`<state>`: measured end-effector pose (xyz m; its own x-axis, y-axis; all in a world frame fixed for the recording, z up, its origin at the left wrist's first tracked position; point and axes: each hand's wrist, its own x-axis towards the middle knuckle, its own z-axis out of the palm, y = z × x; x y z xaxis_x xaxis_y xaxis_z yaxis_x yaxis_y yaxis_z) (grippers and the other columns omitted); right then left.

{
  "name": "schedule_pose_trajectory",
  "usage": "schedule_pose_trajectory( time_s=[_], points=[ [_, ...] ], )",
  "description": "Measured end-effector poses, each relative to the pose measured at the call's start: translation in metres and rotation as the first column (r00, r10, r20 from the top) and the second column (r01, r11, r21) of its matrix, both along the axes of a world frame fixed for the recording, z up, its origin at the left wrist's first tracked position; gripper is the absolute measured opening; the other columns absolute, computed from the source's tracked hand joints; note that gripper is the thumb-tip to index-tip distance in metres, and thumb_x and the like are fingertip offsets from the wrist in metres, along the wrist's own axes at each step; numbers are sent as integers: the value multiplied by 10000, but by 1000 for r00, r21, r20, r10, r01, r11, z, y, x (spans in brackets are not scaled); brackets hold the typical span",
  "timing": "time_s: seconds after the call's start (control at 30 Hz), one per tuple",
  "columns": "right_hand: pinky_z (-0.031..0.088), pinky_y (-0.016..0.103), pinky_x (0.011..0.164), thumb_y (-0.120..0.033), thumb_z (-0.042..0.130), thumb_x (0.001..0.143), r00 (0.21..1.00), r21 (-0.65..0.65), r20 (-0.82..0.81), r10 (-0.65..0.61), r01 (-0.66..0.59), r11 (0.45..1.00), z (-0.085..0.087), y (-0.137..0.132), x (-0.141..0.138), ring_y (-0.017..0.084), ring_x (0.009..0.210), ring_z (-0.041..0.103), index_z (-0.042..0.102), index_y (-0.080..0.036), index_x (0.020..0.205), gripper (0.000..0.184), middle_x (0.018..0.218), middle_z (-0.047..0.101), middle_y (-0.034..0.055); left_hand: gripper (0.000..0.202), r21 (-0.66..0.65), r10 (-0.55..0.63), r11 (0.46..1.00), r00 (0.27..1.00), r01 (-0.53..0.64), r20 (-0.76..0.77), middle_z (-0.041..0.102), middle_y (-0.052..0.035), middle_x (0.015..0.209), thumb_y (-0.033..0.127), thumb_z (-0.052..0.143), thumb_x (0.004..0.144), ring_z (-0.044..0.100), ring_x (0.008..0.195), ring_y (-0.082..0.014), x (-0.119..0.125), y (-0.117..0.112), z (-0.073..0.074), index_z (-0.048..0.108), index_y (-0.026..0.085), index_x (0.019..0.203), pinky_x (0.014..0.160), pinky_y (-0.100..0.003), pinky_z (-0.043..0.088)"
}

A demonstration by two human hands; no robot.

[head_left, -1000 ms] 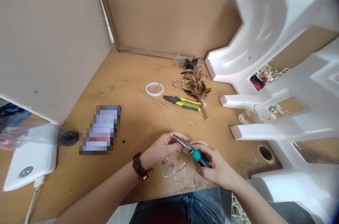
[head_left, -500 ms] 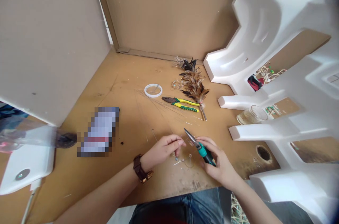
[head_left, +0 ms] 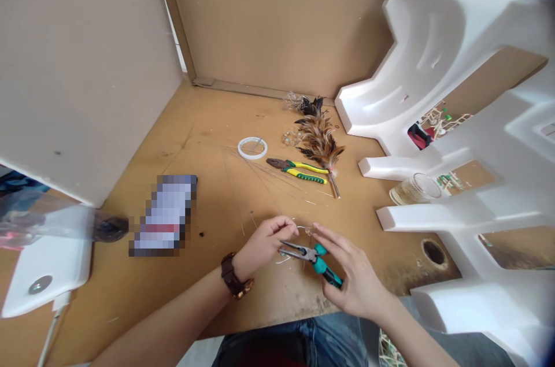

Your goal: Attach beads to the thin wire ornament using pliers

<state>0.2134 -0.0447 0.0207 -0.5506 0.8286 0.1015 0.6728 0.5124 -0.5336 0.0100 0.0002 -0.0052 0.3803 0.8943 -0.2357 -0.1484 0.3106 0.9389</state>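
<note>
Thin wire, bent into a loose loop, is being held between the two hands, just below the fingertips; it is so fine and so partly hidden that its full shape cannot be told. Its curve is being carried from the left hand around under the nose of the tool, and the left hand is the nearer of the two. The left fingers are being curled almost closed, and the wire appears to be being pinched at their tips. Needle-nose pliers with teal handles are being gripped by the right hand, with the handles being held against the palm and the index finger being extended above them. The nose is being pointed toward the left hand, with its tips slightly parted beside the wire; whether the wire is being clamped cannot be told. Ahead of the fingers, yellow-and-green combination pliers, a white wire coil and a bunch of brown feathers are being carried on the table. A brown-strapped wristwatch is being worn on the left wrist.
</note>
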Motion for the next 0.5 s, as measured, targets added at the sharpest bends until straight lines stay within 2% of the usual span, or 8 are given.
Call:
schedule_pose_trajectory(
  time_s=[0.07,0.13,0.3,0.4,0.5],
  points=[
    [344,456,993,-141,494,609,998,31,59,-17,16,999,-1,-4,4,273,1265,342,349,-214,1330,739,1437,271,98,280,41,26,999,999,-25,-37,467,31,618,413,572,748,411,539,-81,-1,0,1,555,137,704,503,-189,344],
    [370,456,967,-155,502,610,993,42,103,-54,50,998,-1,-8,10,288,1256,348,374,-209,1310,714,1432,266,108,270,69,38,997,998,-34,-59,425,49,563,402,543,770,386,503,-76,-2,0,1,554,139,709,496,-194,350],
    [425,428,912,-166,508,634,987,46,142,-73,67,997,-2,-18,27,260,1101,497,399,-184,1266,641,1198,503,125,246,52,44,998,999,-44,2,348,82,457,381,512,795,338,445,-72,-1,0,-4,544,143,736,525,-226,398],
    [444,419,888,-160,502,626,986,50,154,-68,61,997,0,-24,32,256,1056,525,409,-172,1241,622,1137,539,124,220,-27,47,999,993,-44,112,330,92,440,356,532,788,315,429,-64,-1,1,-5,543,141,742,524,-228,397],
    [491,366,808,-153,480,612,983,-17,159,-87,91,996,3,-28,33,228,957,576,443,-174,1192,582,1061,582,102,198,-90,46,996,977,-28,208,314,97,444,334,548,780,291,421,-55,-1,2,-5,548,139,745,521,-226,393]
  ],
)
